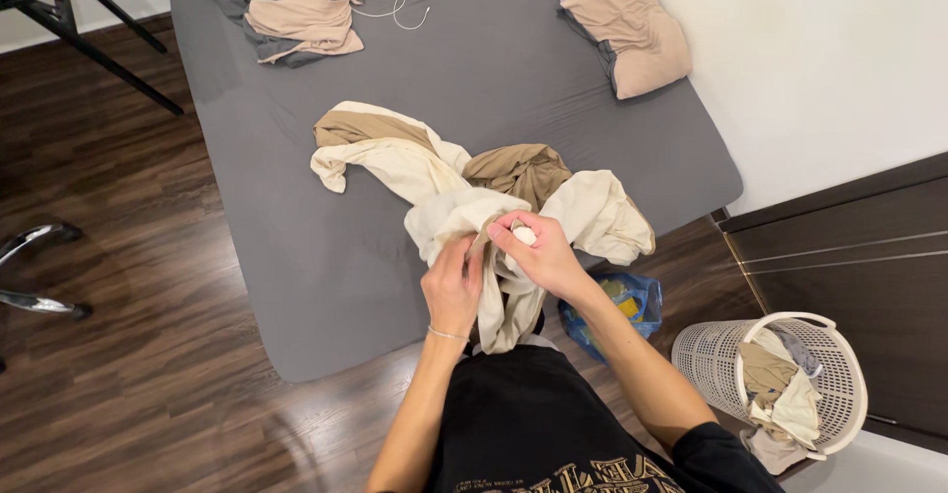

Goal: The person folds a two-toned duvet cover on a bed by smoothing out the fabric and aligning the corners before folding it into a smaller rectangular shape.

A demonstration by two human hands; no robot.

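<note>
Two hands meet on one bundle of cloth: a cream and tan garment (464, 182) lying crumpled on the near edge of the grey bed (296, 207), with its lower end hanging off the edge toward the person's body. Long axis of the garment runs from the far left, where a sleeve-like end trails out across the mattress, down to the near right, where the hands have it.

Right hand (538, 251) sits on top of the gathered cloth, fingers pinched shut on a small fold of cream fabric. Left hand (454, 286) is just beside it, slightly nearer the body, fingers curled into the hanging part of the same garment. Both hands are on the cloth; the bulk of it lies away from them, up and to the left.

Further out: a folded grey and tan pile (291, 9) at the far end of the bed, a white cable (400, 4) next to it, a pillow (627, 24) at the far right corner. On the wood floor, right of the person, a white laundry basket (716, 355) holding more clothes, and a blue bag (617, 305) by the bed's corner.
</note>
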